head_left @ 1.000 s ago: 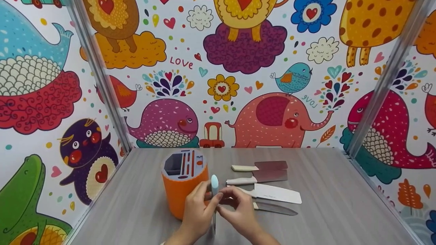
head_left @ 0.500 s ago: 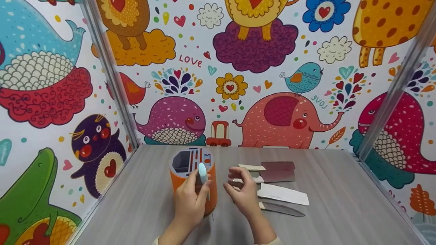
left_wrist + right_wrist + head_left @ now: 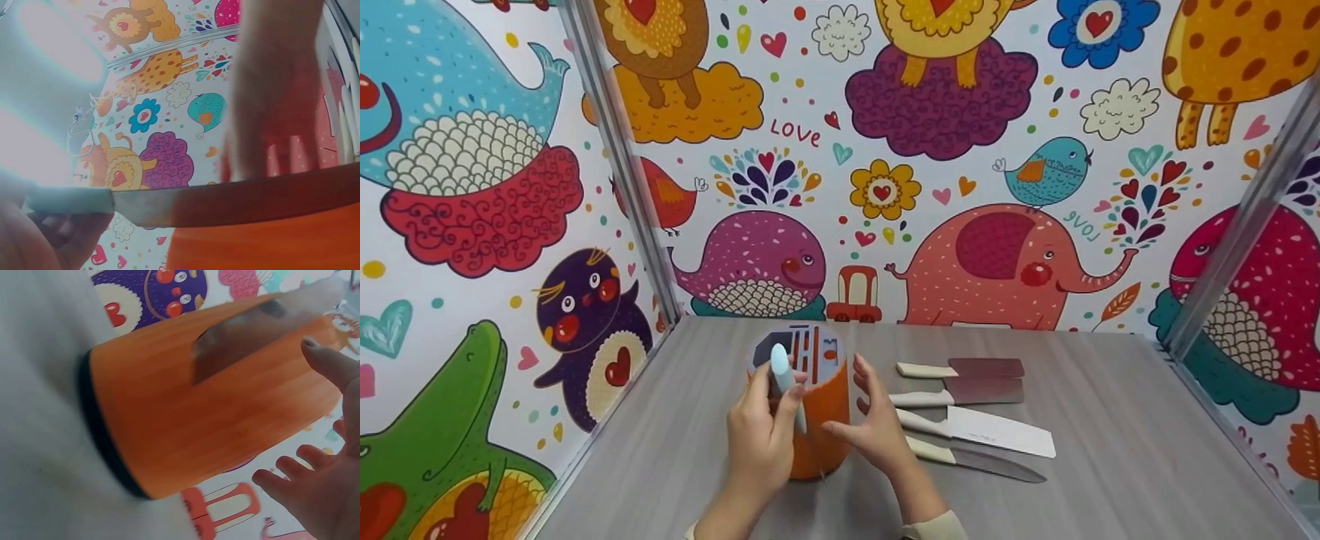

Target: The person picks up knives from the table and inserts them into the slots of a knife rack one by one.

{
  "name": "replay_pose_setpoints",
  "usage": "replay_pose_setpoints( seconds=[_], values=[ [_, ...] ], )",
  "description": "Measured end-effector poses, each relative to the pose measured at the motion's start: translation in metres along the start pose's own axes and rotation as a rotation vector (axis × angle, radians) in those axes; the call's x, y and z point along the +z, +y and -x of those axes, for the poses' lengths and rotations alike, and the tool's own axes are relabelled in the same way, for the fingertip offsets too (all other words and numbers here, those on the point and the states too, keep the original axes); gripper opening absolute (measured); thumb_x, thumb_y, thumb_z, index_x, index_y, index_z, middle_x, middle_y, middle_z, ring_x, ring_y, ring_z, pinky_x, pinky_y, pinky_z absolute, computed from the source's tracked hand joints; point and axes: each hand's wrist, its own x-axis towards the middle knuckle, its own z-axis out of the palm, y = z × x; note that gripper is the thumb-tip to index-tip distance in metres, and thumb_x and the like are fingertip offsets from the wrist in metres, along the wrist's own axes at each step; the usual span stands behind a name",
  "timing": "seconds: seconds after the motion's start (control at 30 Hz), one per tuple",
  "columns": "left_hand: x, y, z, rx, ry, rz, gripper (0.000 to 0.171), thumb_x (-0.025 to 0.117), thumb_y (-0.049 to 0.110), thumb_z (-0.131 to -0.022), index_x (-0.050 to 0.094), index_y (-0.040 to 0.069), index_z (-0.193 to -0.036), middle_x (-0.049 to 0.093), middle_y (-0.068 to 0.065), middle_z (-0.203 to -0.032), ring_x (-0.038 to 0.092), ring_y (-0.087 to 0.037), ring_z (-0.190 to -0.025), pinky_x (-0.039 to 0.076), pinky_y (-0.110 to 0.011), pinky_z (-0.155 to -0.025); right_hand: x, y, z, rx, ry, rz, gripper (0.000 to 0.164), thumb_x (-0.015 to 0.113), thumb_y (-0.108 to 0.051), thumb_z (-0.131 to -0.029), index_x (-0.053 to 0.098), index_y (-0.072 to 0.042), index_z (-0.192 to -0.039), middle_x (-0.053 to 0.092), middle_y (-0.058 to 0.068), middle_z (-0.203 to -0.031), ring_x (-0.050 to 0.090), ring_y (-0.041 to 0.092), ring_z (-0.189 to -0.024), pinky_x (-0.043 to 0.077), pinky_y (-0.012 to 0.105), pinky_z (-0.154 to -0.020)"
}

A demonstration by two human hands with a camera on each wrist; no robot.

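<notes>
My left hand [image 3: 761, 427] grips a knife by its light blue handle [image 3: 781, 364], the blade pointing down in front of the orange knife block [image 3: 834, 401]. In the left wrist view the long flat blade [image 3: 236, 197] runs sideways from the handle, with orange block wall below it. My right hand [image 3: 881, 431] is beside the block's right side, thumb and fingers spread and holding nothing. The right wrist view shows this hand [image 3: 332, 478] close to the round orange wall, the blade [image 3: 242, 340] overlapping the block. The block's grey slotted top [image 3: 829, 360] is partly hidden by my left hand.
Right of the block lie two dark-bladed cleavers [image 3: 990, 367], a white-bladed cleaver [image 3: 1001, 431] and a slim pointed knife [image 3: 997, 463], pale handles toward the block. Patterned panels [image 3: 780, 255] close off the table's back and sides.
My right hand has come away from the knife, opened and moved to the block's right side. My left hand has carried the knife up and left, in front of the block. The view has shifted slightly.
</notes>
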Motion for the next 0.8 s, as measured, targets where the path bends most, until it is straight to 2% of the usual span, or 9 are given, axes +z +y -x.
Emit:
replay_pose_setpoints(
  seconds=[0.17, 0.3, 0.5, 0.6, 0.8],
  values=[
    [-0.009, 0.003, -0.004, 0.031, 0.007, -0.006, 0.029, 0.064, 0.011, -0.106, 0.062, -0.002, -0.132, 0.078, -0.006, -0.112, 0.078, -0.016, -0.096, 0.064, -0.025, -0.086, 0.005, 0.022, -0.003, 0.077, -0.06, -0.023, 0.124, 0.097, -0.039, -0.077, 0.018, -0.018, -0.171, 0.029, 0.017, -0.175, 0.033, 0.046, -0.158, 0.029, 0.071, -0.124],
    [-0.018, 0.007, -0.003, 0.032, 0.022, 0.005, 0.031, 0.065, 0.008, -0.105, 0.062, -0.003, -0.134, 0.078, -0.005, -0.112, 0.077, -0.017, -0.097, 0.062, -0.022, -0.088, 0.013, 0.034, -0.003, 0.044, -0.099, -0.034, 0.125, 0.097, -0.033, -0.078, 0.015, -0.017, -0.172, 0.032, 0.014, -0.174, 0.035, 0.042, -0.157, 0.029, 0.071, -0.125],
    [-0.029, 0.018, 0.001, 0.052, 0.058, 0.017, 0.031, 0.064, 0.002, -0.104, 0.061, -0.005, -0.135, 0.078, -0.008, -0.115, 0.079, -0.023, -0.1, 0.061, -0.02, -0.092, 0.018, 0.042, 0.001, -0.001, -0.102, -0.075, 0.12, 0.096, -0.021, -0.079, 0.019, -0.018, -0.171, 0.039, 0.011, -0.171, 0.041, 0.037, -0.154, 0.035, 0.066, -0.125],
    [-0.034, 0.024, 0.004, 0.066, 0.093, 0.008, 0.032, 0.063, 0.0, -0.104, 0.06, -0.007, -0.134, 0.079, -0.009, -0.116, 0.079, -0.021, -0.102, 0.057, -0.016, -0.095, 0.018, 0.043, 0.0, 0.004, -0.104, -0.085, 0.119, 0.096, -0.019, -0.079, 0.02, -0.018, -0.171, 0.038, 0.011, -0.171, 0.04, 0.037, -0.155, 0.035, 0.067, -0.124],
    [-0.042, 0.037, 0.006, 0.166, 0.201, 0.046, 0.031, 0.059, -0.005, -0.104, 0.059, -0.009, -0.134, 0.075, -0.018, -0.115, 0.075, -0.006, -0.108, 0.052, -0.013, -0.102, 0.017, 0.045, 0.0, 0.032, -0.1, -0.091, 0.118, 0.097, -0.024, -0.078, 0.023, -0.021, -0.17, 0.037, 0.009, -0.171, 0.038, 0.038, -0.155, 0.032, 0.07, -0.125]
  ],
)
